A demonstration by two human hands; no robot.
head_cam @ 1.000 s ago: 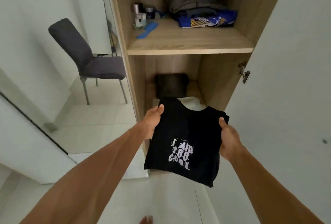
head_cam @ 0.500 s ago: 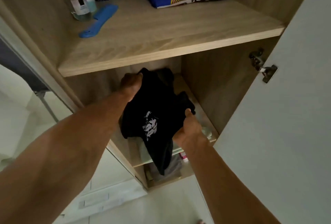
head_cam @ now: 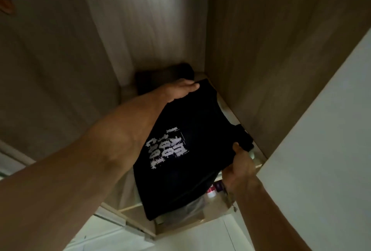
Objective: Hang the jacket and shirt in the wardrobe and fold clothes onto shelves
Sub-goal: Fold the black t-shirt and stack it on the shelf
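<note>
A folded black T-shirt [head_cam: 192, 130] with white lettering lies tilted inside the lower wardrobe compartment, over a pale folded garment [head_cam: 230, 116]. My left hand [head_cam: 178, 90] rests on its far corner, fingers flat on top and the thumb hidden under the cloth. My right hand [head_cam: 239, 168] pinches its near right edge between thumb and fingers. The shirt's front end sticks out past the shelf's front edge [head_cam: 128, 208].
A dark folded item [head_cam: 160, 80] sits at the back of the shelf. Wooden side walls [head_cam: 271, 50] close in on both sides. The white wardrobe door [head_cam: 321, 140] stands open at right. Small items [head_cam: 214, 188] lie on the shelf below.
My head has dropped below the upper shelf, so only the lower compartment shows. Both hands have pushed the black T-shirt deeper in and laid it flatter over the pale garment.
</note>
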